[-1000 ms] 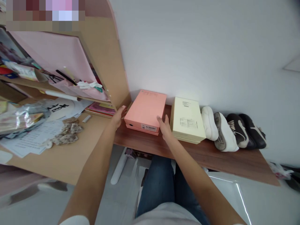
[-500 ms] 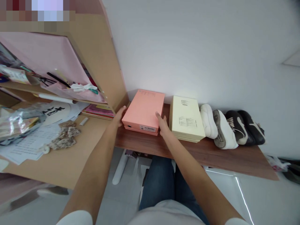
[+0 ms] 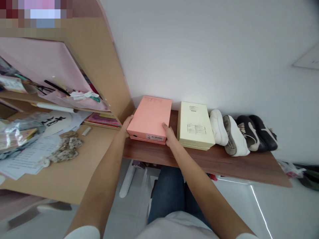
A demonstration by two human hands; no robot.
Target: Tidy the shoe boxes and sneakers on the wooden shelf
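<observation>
A pink shoebox (image 3: 151, 116) with a barcode label on its near side rests on the brown wooden shelf (image 3: 149, 153), its lid on. My left hand (image 3: 126, 125) grips the box's left side, the fingers partly hidden behind it. On the opposite side my right hand (image 3: 169, 133) holds the near right corner, thumb on the lid's edge and the other fingers down along the side. Just right of that hand lies a cream shoebox (image 3: 195, 122), with a narrow gap between the two boxes.
White sneakers (image 3: 235, 136) and black shoes (image 3: 254, 132) stand right of the cream box. At left, a desk (image 3: 82, 166) carries papers, a patterned scrunchie (image 3: 67, 147) and a plastic bag (image 3: 22, 129). The desk's side panel (image 3: 107, 63) rises beside the pink box; a white wall is behind.
My right hand has closed in against the pink box's right side, its fingers now down along it. The whole view has shifted slightly, with the shelf things a little further left.
</observation>
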